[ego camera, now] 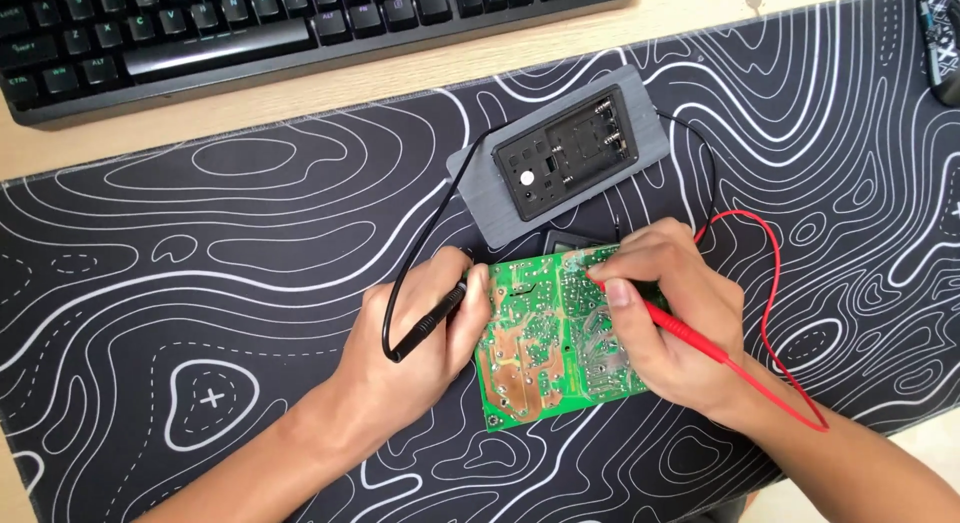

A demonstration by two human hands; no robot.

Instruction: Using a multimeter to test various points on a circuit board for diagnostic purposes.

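Holding a green circuit board [545, 338] on a black patterned mat [200, 283] over the bench, left hand [420, 338] fingers clamped on a black probe [435, 318] at the board's left edge, right hand [670, 318] fingers pinching a red probe [680, 328] onto the board, grey meter [565, 153] lying face down just behind, keyboard [250, 28] beyond.
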